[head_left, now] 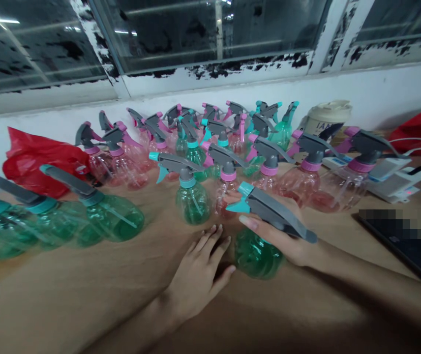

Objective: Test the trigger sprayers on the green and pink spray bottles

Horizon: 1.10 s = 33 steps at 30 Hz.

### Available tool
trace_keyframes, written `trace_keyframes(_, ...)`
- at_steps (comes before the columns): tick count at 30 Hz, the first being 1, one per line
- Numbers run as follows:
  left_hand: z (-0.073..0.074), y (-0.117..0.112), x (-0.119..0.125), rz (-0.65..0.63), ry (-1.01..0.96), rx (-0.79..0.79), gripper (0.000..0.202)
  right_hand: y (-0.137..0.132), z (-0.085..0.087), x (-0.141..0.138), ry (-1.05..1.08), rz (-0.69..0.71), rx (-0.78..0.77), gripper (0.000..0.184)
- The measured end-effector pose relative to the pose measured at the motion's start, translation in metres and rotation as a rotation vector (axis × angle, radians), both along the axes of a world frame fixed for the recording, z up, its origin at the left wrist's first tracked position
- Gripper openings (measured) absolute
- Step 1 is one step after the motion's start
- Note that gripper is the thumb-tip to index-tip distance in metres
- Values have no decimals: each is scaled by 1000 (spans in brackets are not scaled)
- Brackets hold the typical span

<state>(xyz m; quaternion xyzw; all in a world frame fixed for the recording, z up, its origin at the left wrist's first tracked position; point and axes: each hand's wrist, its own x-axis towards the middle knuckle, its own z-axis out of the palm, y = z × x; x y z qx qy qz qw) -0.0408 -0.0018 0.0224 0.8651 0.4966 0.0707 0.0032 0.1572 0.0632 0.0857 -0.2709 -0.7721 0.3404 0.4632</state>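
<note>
Green spray bottle (258, 255) in the head view is having its widest open room on its near side and to its left, where bare wooden table (103, 290) is stretching toward a row of green bottles (116, 216) well to its left. Behind it, pink and green sprayers (195, 156) are crowding the table back toward the white wall (409, 86), leaving only narrow gaps. To its right, beyond the forearm, a black tablet (387, 241) is lying with its screen partly pixelated. Well behind it and to its right, a pale tub (328, 118) is showing letters that seem to be reading "IAM"; any further print is staying too blurred to read. As for the grip, the right hand (289, 247) is wrapping firmly round its upper part, just under the gray head, thumb showing on the near side; whether its base is touching the table I cannot tell. Just to its left, the left hand (197, 273) is resting palm down, fingers extended, holding nothing, thumb tip pointing toward its base.
</note>
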Motion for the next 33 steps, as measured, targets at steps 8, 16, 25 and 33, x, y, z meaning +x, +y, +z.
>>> trace_keyframes(8,-3,1,-4,-8,-14,17,49,1,-6,2,36,79,-43,20)
trace_keyframes(16,-2,2,-5,-10,-10,6,48,4,-4,3,11,134,-115,25)
trace_keyframes(25,-5,2,-5,-11,-10,10,51,3,0,2,20,127,-58,11)
trace_keyframes(33,-4,3,-5,-27,-9,42,48,0,3,2,-16,99,-55,9)
